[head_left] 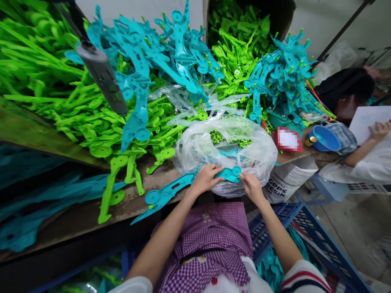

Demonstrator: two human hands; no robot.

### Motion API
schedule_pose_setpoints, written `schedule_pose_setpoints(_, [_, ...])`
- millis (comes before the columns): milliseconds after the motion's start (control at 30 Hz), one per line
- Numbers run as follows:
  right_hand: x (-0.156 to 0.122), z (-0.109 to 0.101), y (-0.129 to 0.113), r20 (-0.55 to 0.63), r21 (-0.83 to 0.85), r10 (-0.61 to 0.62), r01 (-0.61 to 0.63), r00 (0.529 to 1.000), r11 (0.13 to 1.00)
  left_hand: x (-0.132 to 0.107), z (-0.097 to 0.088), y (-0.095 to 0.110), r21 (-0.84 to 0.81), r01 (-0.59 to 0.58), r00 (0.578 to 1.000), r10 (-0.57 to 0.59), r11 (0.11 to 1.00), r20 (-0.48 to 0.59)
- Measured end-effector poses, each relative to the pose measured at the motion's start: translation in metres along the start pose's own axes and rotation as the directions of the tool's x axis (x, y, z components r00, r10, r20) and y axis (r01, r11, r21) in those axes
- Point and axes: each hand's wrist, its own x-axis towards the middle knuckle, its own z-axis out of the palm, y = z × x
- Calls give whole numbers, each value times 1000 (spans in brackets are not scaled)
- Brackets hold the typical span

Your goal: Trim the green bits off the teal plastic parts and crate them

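A long turquoise molded plastic part lies slanted in front of me, its pointed end down to the left. My left hand grips it around the middle, thumb and fingers over the narrow section. At its right end, by a round boss, the fingertips of my right hand pinch the edge; what else they might hold is hidden. Just behind my hands sits a clear plastic bag with its mouth rolled open. Small green pieces and some turquoise plastic show inside it.
Green plastic parts are heaped on the workbench, with turquoise parts piled on top. A grey cylindrical tool hangs at upper left. Rightward are a red tray, a blue bowl, a blue crate and another person's arm.
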Motion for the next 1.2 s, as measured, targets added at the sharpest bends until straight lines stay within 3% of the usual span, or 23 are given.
schedule_pose_setpoints(267, [-8,6,9,1,-92,-161,161,987,983,2,1,-5,-33,13,1000,-13,999,3])
schedule_pose_setpoints(533, [-2,6,3,59,-184,-110,119,992,976,3,1,-4,-14,26,1000,-26,1000,7])
schedule_pose_setpoints(733, [7,-17,-19,-1,10,43,-43,999,999,-1,-8,6,109,-35,998,29,993,59])
schedule_pose_setpoints(867, [18,-50,-33,-12,-52,102,-102,995,993,-9,-37,34,230,-145,989,134,962,65])
schedule_pose_setpoints(967, [20,-67,-39,121,-70,96,-88,988,994,-11,-73,67,301,-189,982,186,935,39])
schedule_pose_setpoints(1067, [10,-69,-46,156,75,163,-176,974,981,-7,-107,100,334,-233,970,244,914,9])
schedule_pose_setpoints(1133, [0,-62,-52,76,237,288,-297,955,925,0,-123,119,360,-254,959,282,898,-26])
schedule_pose_setpoints(1200, [-8,-54,-56,-36,418,427,-374,904,828,7,-132,134,408,-236,946,304,882,-110])
